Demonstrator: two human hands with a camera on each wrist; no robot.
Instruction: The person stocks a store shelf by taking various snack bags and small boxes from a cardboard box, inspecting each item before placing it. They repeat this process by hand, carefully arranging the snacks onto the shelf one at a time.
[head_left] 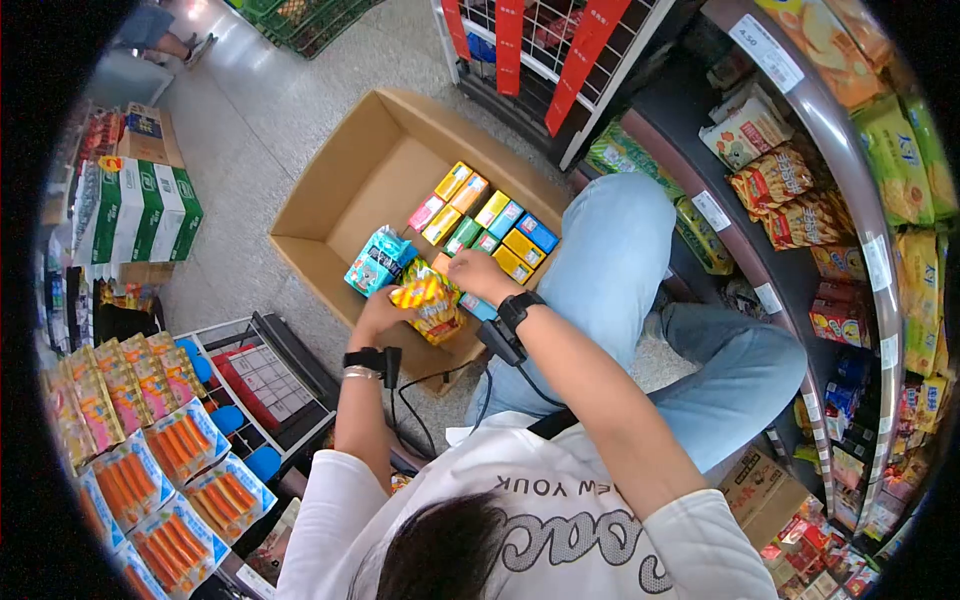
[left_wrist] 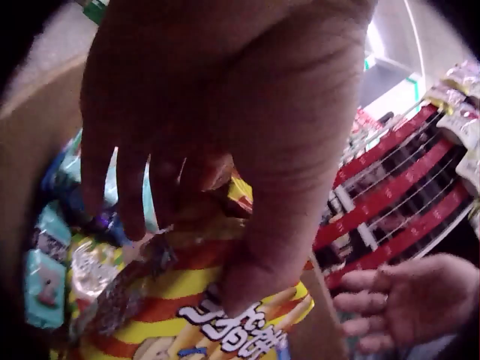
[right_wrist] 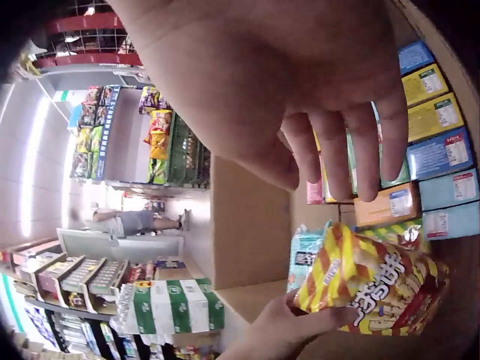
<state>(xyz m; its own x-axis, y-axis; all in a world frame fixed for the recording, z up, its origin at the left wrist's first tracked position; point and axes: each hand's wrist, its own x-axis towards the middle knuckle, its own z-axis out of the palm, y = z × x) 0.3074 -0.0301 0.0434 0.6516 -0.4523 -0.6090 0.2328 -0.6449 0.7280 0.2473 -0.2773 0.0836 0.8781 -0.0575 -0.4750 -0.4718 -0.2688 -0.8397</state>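
Item one: a snack bag (head_left: 430, 308), yellow with red stripes and white lettering, located inside the carton's opening at its near end; whether its base touches the carton floor cannot be told. Held by the left hand (head_left: 378, 315), thumb on the printed front, fingers at the bag's top end.

Item two: the right hand (head_left: 482, 275), just beyond the bag and over the boxes, fingers extended and slightly spread, gripping nothing.

Adjoining the bag: turquoise packs (head_left: 378, 262), on the carton's left side. To the right, rows of small boxes (head_left: 490, 215) in yellow, blue, green, pink and orange (several with white printed labels, too small to read).

Container: one brown cardboard carton (head_left: 335, 170), open at the top, standing on a grey floor (head_left: 240, 110).

Person: white printed T-shirt (head_left: 570, 530), light-blue jeans (head_left: 620, 240), knees bent; a black device (head_left: 505, 325) on each wrist, with cables.

Surroundings: sausage packs (head_left: 180, 440) at lower left; green-and-white cases (head_left: 140, 210) at left; a green basket (head_left: 305, 22) beyond the carton; a wire rack with red strips (head_left: 508, 45); curved shelving (head_left: 850, 130) of packaged snacks along the right.
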